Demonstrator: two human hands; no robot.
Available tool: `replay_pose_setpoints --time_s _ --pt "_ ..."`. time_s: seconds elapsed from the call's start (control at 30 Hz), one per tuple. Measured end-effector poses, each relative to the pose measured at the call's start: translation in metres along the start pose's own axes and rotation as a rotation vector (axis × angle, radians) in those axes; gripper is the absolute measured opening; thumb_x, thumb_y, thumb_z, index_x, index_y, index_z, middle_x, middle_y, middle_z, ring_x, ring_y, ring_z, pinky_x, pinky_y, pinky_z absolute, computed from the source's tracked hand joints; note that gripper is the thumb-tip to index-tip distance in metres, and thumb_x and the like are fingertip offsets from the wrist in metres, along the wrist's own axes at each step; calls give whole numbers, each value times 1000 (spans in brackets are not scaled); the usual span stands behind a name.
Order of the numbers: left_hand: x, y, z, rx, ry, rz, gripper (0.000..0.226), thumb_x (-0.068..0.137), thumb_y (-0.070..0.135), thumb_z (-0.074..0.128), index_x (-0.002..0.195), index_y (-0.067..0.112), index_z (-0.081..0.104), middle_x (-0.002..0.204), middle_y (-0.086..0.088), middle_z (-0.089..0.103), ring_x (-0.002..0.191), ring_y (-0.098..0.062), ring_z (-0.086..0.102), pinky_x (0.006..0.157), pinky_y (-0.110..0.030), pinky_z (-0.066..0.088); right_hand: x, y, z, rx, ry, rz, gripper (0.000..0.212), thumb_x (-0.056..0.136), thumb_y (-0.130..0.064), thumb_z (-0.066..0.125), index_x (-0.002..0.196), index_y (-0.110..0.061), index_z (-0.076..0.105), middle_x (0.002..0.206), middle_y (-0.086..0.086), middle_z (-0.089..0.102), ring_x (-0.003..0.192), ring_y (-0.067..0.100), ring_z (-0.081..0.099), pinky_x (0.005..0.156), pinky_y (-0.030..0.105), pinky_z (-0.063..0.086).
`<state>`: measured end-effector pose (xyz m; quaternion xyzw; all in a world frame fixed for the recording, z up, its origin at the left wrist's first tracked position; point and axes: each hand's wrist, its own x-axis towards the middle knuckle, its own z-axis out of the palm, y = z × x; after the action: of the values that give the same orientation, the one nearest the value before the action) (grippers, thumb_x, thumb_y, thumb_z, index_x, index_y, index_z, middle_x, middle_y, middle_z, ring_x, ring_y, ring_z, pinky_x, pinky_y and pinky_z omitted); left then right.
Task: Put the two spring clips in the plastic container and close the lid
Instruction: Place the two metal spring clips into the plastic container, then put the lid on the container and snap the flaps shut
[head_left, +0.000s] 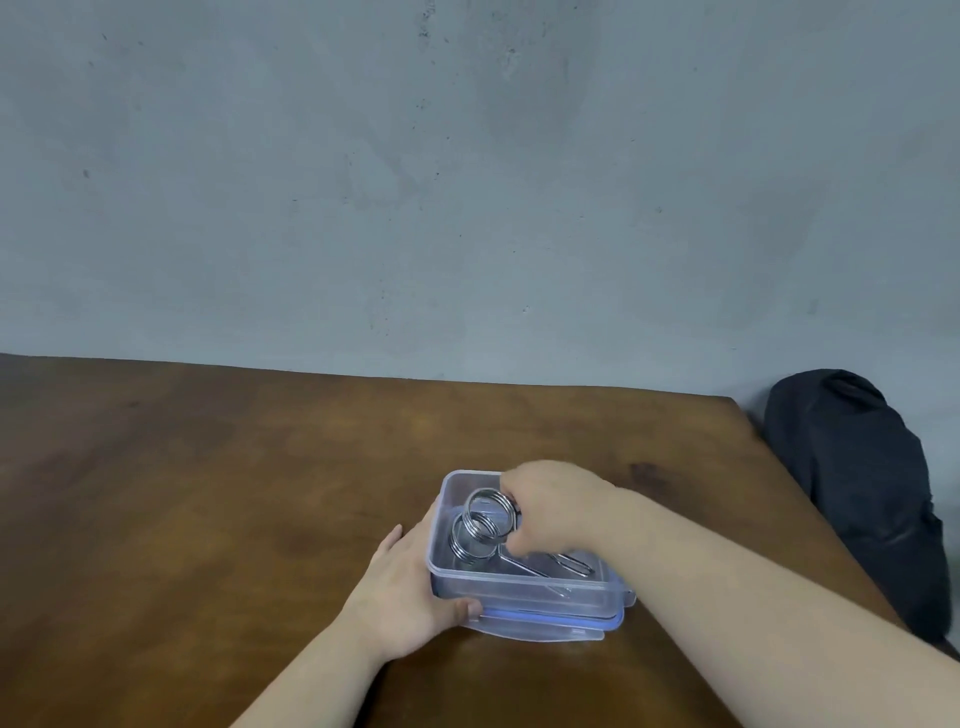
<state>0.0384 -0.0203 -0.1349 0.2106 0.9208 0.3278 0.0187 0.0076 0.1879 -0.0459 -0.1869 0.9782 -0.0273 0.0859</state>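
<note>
A clear plastic container (524, 584) was seen on a brown wooden table (208, 493), resting on its blue-rimmed lid (550, 626), so lid not yet on. Container's left side was cupped by the left hand (410, 592), fingers along the wall & thumb at the front corner. One spring clip (466, 543) was lying inside on the bottom. The second spring clip (491, 514) was pinched by the right hand (553, 512) w/ fingers closed on it, coil above the first, partly inside the container. A dark bag (857, 483) was seen beside the table's right edge, against a grey wall (467, 182).
</note>
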Motion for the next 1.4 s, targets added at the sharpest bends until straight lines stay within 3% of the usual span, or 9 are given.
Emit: replay_pose_setpoints --time_s 0.33,0.53,0.73,0.87,1.0,1.1,1.17,1.27,1.4 --pt "2 -4 1 12 -7 -4 108 66 59 73 150 55 5 149 32 40 142 5 31 126 -42 5 -12 11 18 65 -35 20 21 86 -29 69 100 -13 65 102 6 64 84 23 61 73 40 54" --pt "2 -4 2 3 -17 -9 106 67 62 72 150 55 7 148 31 43 142 3 33 126 -44 6 -33 25 17 154 9 41 32 99 -33 56 126 -17 62 130 2 64 114 22 61 98 42 50" --pt "3 -15 7 -12 36 13 100 63 70 75 149 45 31 152 20 39 148 -14 27 123 -49 22 -68 17 17 146 60 -120 38 84 -60 67 92 -22 69 96 -9 65 94 13 55 87 31 46" --pt "-4 -13 8 -52 50 -130 97 59 78 73 142 37 46 169 4 7 154 -8 -13 126 -42 14 -73 14 32 -85 105 -180 29 91 -36 63 71 -16 57 75 1 55 82 24 52 80 33 35" --pt "-15 -3 6 35 -3 -141 121 50 90 66 152 37 31 167 12 -5 152 -6 -16 127 -39 11 -77 17 29 -86 144 -184 28 101 -33 56 77 -20 51 79 -2 51 78 22 49 93 34 37" --pt "-19 0 7 215 -29 -79 117 59 88 62 156 40 19 162 18 -8 152 -10 -19 127 -39 5 -77 24 23 -56 193 -154 32 102 -32 56 72 -21 50 75 -5 52 75 22 55 90 31 36" --pt "-21 -1 11 306 -6 123 82 74 82 57 147 48 37 161 22 5 154 -9 -7 125 -33 -3 -77 30 14 -57 229 -136 33 102 -31 56 71 -21 51 74 -6 49 74 21 54 89 31 35" --pt "-25 -12 17 407 10 372 33 88 66 52 107 45 70 121 27 68 129 -8 59 122 -22 3 -74 40 4 -38 258 -98 30 101 -32 56 74 -18 55 80 -3 56 80 24 58 95 32 37" --pt "-30 4 -1 335 154 577 26 102 48 44 99 39 68 100 25 74 104 2 69 105 -11 38 -73 53 -2 -27 255 -97 30 99 -35 60 74 -22 50 77 -8 48 76 16 47 93 32 38"
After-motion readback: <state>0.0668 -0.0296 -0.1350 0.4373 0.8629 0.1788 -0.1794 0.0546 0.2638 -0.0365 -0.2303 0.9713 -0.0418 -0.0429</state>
